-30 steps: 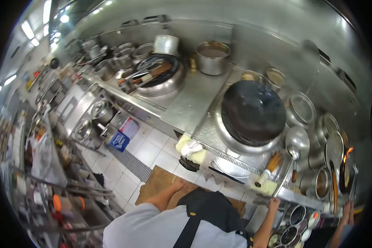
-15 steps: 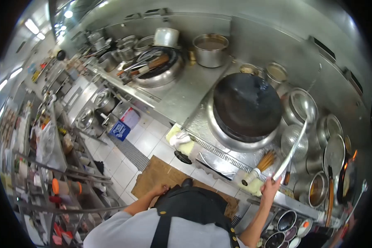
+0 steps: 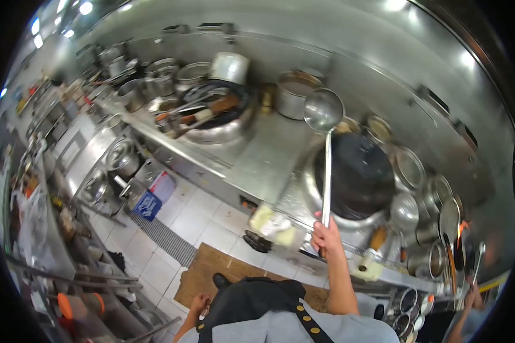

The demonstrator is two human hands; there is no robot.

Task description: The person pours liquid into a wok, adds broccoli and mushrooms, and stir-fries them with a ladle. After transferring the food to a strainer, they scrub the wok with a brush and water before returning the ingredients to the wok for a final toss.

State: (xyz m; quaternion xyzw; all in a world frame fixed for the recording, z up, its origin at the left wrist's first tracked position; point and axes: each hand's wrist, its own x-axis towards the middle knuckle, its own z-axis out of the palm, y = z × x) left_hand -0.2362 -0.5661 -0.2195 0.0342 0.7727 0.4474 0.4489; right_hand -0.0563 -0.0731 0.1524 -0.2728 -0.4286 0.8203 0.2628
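Head cam, looking down over the steel bench [image 3: 269,148]. The right hand [image 3: 326,235] is wrapped tight around the near end of a long ladle [image 3: 327,166], right at the bench's front edge. The handle runs straight away from the hand toward the back edge. The bowl is at the far end, between the stock pot [image 3: 294,94] and the black wok [image 3: 363,177], and it seems to hang clear of both. A yellow cloth [image 3: 274,226] sits on the front edge just left of that hand, and a brush [image 3: 372,248] is just to its right. The left hand [image 3: 199,302] hangs low beside the apron [image 3: 252,294], over the brown mat [image 3: 223,268]. It's too small and blurry to tell if it's spread or curled. Another person's hand [image 3: 474,294] shows at the bench's far right end.
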